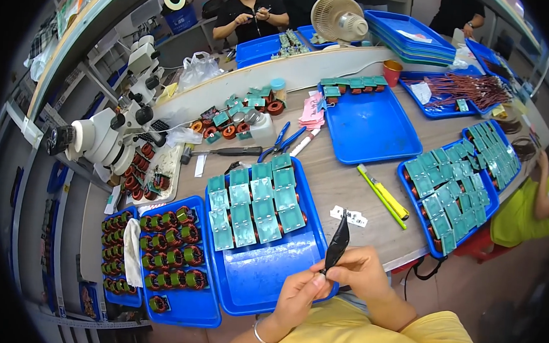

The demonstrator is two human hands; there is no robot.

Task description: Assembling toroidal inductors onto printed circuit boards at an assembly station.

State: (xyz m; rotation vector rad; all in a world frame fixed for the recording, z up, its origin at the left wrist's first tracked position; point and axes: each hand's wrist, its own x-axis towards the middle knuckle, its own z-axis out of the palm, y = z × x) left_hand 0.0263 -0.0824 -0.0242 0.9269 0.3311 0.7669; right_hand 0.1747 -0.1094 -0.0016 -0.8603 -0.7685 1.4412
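At the near edge of the bench my left hand (pixel 298 295) and my right hand (pixel 363 275) meet, fingers pinched together. Between them stands a black, glossy, leaf-shaped piece (pixel 337 246) with a thin pointed tip; it looks like wrapped plastic, but I cannot tell its kind. Both hands grip its lower end. Just left of them lies a blue tray (pixel 262 286), its far part filled with rows of green circuit boards (pixel 262 210). Beyond the black piece's tip rests a white paper label (pixel 349 216).
Left stand a blue tray (pixel 188 307) of copper-wound coils (pixel 174 258) and a microscope (pixel 99 139). Blue-handled pliers (pixel 282 143) and a yellow cutter (pixel 392 201) lie on the bench. Another blue tray (pixel 376 124) is behind; board-filled trays are right. A person (pixel 251 15) works opposite.
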